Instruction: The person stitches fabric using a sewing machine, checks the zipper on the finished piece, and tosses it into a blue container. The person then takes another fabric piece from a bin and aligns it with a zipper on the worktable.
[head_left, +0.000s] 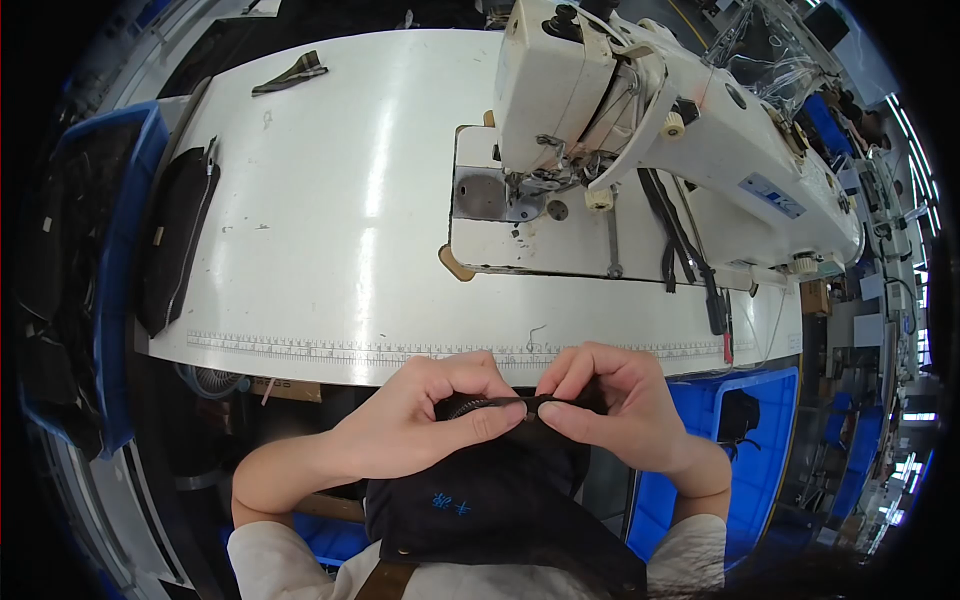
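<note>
My left hand (425, 415) and my right hand (622, 412) meet in front of my apron, just off the table's front edge. Between thumb and fingers, each pinches a black zipper (482, 403), the two thumb tips almost touching. Fine teeth show along its part by my left hand; the rest is hidden by my fingers and merges with the dark apron (470, 520).
A white sewing machine (700, 130) stands at the table's right. Black strips (668, 225) and a red-tipped tool (728, 340) lie beside it. A dark zippered fabric piece (175, 240) and a scrap (290, 75) lie left. Blue bins (115, 290) flank the table.
</note>
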